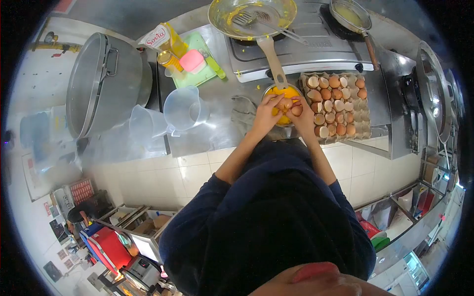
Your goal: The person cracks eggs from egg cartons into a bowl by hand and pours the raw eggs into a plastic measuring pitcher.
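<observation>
Both of my hands are over a round bowl (283, 122) that holds yellow egg. My left hand (267, 112) is closed round one side of a brown egg (285, 104), whose shell looks opened. On the other side, my right hand (300, 114) has its fingers wrapped round brown shell (296, 110). Whether these are two halves of one egg I cannot tell. Just right of the bowl lies a cardboard egg tray (364, 121) with several brown shells, many of them open and hollow.
Behind the bowl, a pan (217, 22) with a fork rests on the stove (306, 54), its handle reaching toward the bowl. A grey cloth (243, 112), clear jugs (185, 109), a green board (197, 42) and a large pot (106, 84) stand left. A small pan (351, 16) is back right.
</observation>
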Available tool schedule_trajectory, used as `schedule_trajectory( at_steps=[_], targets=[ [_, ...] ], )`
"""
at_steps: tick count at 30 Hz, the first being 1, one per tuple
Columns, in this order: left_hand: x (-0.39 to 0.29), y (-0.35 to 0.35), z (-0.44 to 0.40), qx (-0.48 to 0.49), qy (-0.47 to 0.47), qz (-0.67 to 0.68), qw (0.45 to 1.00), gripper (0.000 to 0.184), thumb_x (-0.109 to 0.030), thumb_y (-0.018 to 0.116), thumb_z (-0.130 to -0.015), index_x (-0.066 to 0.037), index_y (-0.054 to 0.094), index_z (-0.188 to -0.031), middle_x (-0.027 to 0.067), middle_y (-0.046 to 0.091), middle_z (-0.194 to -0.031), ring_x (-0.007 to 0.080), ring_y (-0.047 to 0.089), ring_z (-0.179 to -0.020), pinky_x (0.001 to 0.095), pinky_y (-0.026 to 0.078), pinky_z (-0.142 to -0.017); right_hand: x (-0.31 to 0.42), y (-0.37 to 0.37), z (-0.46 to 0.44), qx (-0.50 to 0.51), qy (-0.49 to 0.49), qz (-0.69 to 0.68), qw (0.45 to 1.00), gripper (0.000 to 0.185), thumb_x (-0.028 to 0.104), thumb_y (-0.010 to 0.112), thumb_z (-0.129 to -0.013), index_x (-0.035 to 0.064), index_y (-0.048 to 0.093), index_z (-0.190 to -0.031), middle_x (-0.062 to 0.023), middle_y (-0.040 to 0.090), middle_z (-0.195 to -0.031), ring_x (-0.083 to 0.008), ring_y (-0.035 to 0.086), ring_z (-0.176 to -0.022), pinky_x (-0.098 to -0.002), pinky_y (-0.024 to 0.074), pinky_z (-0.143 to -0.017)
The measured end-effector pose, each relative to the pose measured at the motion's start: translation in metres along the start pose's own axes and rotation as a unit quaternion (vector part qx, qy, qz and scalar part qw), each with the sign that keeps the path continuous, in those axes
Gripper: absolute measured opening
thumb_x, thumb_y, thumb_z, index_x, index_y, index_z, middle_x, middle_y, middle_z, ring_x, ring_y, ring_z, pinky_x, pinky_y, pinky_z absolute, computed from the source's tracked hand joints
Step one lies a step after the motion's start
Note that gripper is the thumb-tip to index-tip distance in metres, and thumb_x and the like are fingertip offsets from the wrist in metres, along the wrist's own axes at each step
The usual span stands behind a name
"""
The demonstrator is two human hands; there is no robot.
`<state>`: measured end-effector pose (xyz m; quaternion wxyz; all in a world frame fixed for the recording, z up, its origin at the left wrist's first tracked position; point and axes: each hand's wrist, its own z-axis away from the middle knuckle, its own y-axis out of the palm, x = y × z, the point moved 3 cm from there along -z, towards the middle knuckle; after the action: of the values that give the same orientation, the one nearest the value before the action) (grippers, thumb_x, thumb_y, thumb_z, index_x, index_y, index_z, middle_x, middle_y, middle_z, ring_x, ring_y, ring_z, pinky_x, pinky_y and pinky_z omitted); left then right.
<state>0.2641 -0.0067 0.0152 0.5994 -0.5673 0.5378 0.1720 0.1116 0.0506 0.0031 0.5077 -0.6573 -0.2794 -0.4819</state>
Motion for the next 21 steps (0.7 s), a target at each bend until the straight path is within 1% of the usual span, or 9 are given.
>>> schedule_trajectory(
  at_steps=[6,8,11,14,16,18,19,20,21],
  targets=[
    [0.000,0.000,-0.006,0.025,0.060,-0.023,0.998,0.059,0.001,0.069,-0.075,-0.012,0.058,-0.131,0.0158,0.058,-0.120,0.0341,0.059,-0.109,0.0398,0.050,-0.095,0.007,-0.012,-0.003,-0.008,-0.037,0.006,0.999,0.046,0.007,0.077,-0.071,0.0074,0.060,-0.113,-0.0099,0.066,-0.094,-0.0223,0.065,-0.086,-0.0331,0.0522,-0.079],
    [-0.005,0.000,-0.009,0.025,0.093,-0.027,0.995,0.061,0.002,0.069,-0.075,-0.014,0.057,-0.133,0.0154,0.058,-0.121,0.0343,0.058,-0.112,0.0396,0.050,-0.096,0.021,-0.024,-0.003,-0.040,-0.099,0.022,0.994,0.043,0.005,0.074,-0.073,0.0063,0.060,-0.113,-0.0106,0.066,-0.096,-0.0222,0.064,-0.088,-0.0325,0.0515,-0.080],
    [-0.036,-0.004,-0.022,0.042,0.123,-0.064,0.989,0.059,0.001,0.069,-0.077,-0.015,0.057,-0.132,0.0145,0.057,-0.120,0.0340,0.058,-0.110,0.0391,0.050,-0.095,0.028,-0.041,0.000,-0.040,-0.071,-0.020,0.996,0.042,0.005,0.073,-0.075,0.0055,0.060,-0.115,-0.0110,0.065,-0.097,-0.0225,0.064,-0.089,-0.0321,0.0511,-0.080],
    [-0.058,0.006,-0.033,0.118,0.114,-0.020,0.986,0.057,-0.001,0.069,-0.078,-0.016,0.058,-0.131,0.0138,0.057,-0.119,0.0329,0.058,-0.108,0.0396,0.049,-0.093,0.023,-0.064,0.003,-0.019,-0.067,-0.051,0.996,0.043,0.008,0.074,-0.077,0.0056,0.060,-0.117,-0.0109,0.065,-0.096,-0.0214,0.064,-0.089,-0.0315,0.0507,-0.081],
    [-0.056,0.029,-0.036,0.177,0.115,0.025,0.977,0.060,-0.002,0.072,-0.077,-0.018,0.056,-0.133,0.0127,0.058,-0.117,0.0314,0.059,-0.104,0.0382,0.050,-0.090,0.019,-0.091,0.010,-0.029,-0.067,0.015,0.997,0.044,0.011,0.076,-0.078,0.0057,0.060,-0.119,-0.0098,0.065,-0.095,-0.0182,0.063,-0.089,-0.0302,0.0502,-0.080],
    [-0.061,0.059,-0.036,0.205,0.091,0.091,0.970,0.061,-0.006,0.076,-0.076,-0.015,0.055,-0.133,0.0125,0.059,-0.116,0.0298,0.060,-0.103,0.0367,0.051,-0.088,0.017,-0.118,0.014,0.013,-0.060,-0.026,0.998,0.043,0.016,0.076,-0.080,0.0056,0.060,-0.119,-0.0084,0.064,-0.093,-0.0164,0.062,-0.086,-0.0286,0.0495,-0.079],
    [-0.062,0.079,-0.034,0.220,0.013,0.201,0.954,0.058,-0.008,0.076,-0.078,-0.013,0.056,-0.132,0.0108,0.059,-0.119,0.0261,0.060,-0.105,0.0351,0.052,-0.088,0.012,-0.137,0.017,-0.010,-0.018,0.002,1.000,0.042,0.017,0.074,-0.082,0.0065,0.059,-0.120,-0.0074,0.063,-0.091,-0.0164,0.061,-0.084,-0.0272,0.0490,-0.077],
    [-0.063,0.098,-0.032,0.230,-0.068,0.306,0.921,0.054,-0.011,0.076,-0.080,-0.011,0.056,-0.131,0.0090,0.060,-0.121,0.0225,0.060,-0.107,0.0336,0.052,-0.088,-0.019,-0.151,0.019,-0.050,0.017,-0.039,0.998,0.041,0.017,0.073,-0.082,0.0071,0.059,-0.120,-0.0066,0.063,-0.091,-0.0160,0.061,-0.083,-0.0269,0.0490,-0.076],
    [-0.073,0.113,-0.033,0.267,-0.077,0.259,0.925,0.057,-0.015,0.077,-0.081,-0.010,0.053,-0.132,0.0099,0.059,-0.126,0.0212,0.060,-0.109,0.0313,0.052,-0.087,-0.056,-0.168,0.019,-0.088,0.051,-0.080,0.992,0.040,0.017,0.073,-0.083,0.0077,0.058,-0.119,-0.0057,0.063,-0.091,-0.0156,0.060,-0.083,-0.0266,0.0489,-0.075]
  ],
)
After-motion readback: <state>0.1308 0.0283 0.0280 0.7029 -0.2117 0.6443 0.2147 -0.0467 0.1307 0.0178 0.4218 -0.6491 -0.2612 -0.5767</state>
